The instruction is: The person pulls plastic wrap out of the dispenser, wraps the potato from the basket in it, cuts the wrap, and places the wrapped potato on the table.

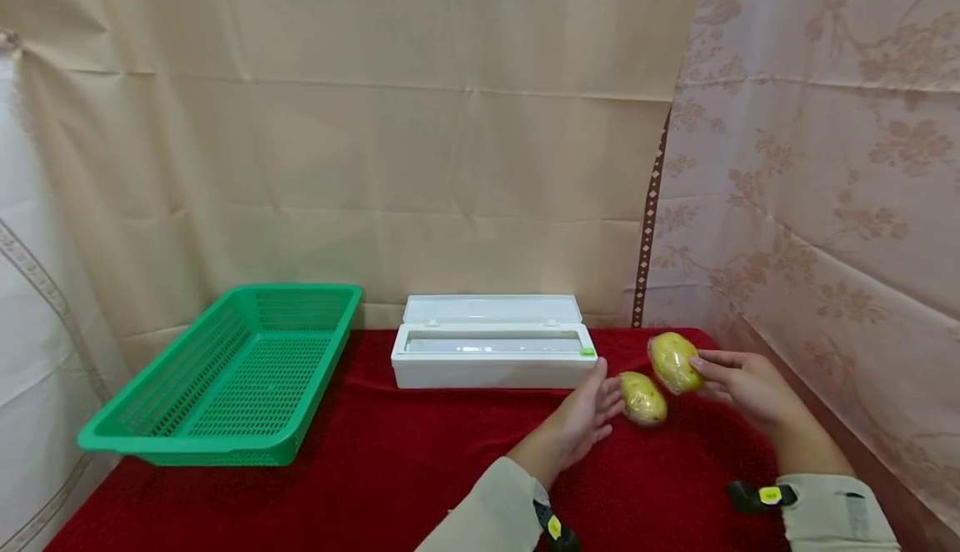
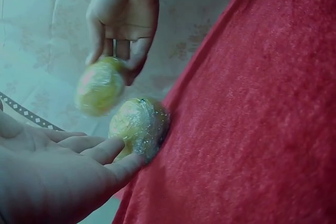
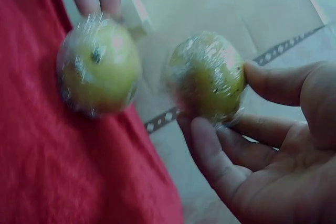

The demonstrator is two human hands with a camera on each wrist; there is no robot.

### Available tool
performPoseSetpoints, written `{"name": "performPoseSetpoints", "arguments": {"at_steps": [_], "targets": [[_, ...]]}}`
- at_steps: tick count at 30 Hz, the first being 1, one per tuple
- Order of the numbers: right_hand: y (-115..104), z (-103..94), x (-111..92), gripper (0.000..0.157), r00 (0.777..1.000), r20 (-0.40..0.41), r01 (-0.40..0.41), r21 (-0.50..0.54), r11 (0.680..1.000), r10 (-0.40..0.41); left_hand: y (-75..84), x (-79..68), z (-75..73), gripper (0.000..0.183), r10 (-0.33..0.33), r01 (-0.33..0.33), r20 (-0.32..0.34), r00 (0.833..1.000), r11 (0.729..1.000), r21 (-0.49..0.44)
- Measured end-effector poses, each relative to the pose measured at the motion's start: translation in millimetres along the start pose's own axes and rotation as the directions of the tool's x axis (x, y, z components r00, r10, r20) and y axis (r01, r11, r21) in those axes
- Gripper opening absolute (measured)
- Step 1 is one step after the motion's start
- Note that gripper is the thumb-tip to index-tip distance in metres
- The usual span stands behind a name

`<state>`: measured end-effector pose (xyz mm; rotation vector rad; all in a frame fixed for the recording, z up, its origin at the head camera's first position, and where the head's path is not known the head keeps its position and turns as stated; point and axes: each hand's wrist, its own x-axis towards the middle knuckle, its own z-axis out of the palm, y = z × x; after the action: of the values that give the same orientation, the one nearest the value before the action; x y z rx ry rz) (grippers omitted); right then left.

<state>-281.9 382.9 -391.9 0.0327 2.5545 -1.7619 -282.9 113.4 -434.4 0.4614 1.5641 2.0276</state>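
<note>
My right hand [image 1: 753, 389] pinches a yellow fruit [image 1: 673, 362] wrapped in clear plastic film, between thumb and fingers, above the cloth. Dark specks show on its skin in the right wrist view. A second film-wrapped yellow fruit [image 1: 642, 399] rests on the red cloth, just left of and below the held one. Beside it my left hand [image 1: 577, 419] has its fingers extended, the fingertips at the fruit's left side. In the left wrist view, those fingers [image 2: 107, 150] overlap this lower fruit [image 2: 139, 127] and appear to touch it.
A white cling film box [image 1: 491, 364] with its lid raised stands at the back middle; a small green piece [image 1: 587, 352] sits at its right end. On the left is a green perforated basket [image 1: 288, 439]. Beige and floral curtains [image 1: 847, 202] border the red cloth [image 1: 420, 469].
</note>
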Motion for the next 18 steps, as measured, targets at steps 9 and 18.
{"name": "performPoseSetpoints", "arguments": {"at_steps": [9, 18], "targets": [[23, -12.9, 4, 0.068, 0.994, -0.016, -0.113, -0.022, 0.993, 0.113, -4.6, 1.4, 4.8, 0.095, -0.012, 0.012, 0.003, 1.0, 0.999, 0.042], [31, -15.3, 8, 0.062, 0.989, 0.058, -0.14, 0.003, 0.99, 0.139, -4.9, 1.2, 2.5, 0.094, -0.011, 0.011, 0.001, 1.0, 1.0, 0.028]]}}
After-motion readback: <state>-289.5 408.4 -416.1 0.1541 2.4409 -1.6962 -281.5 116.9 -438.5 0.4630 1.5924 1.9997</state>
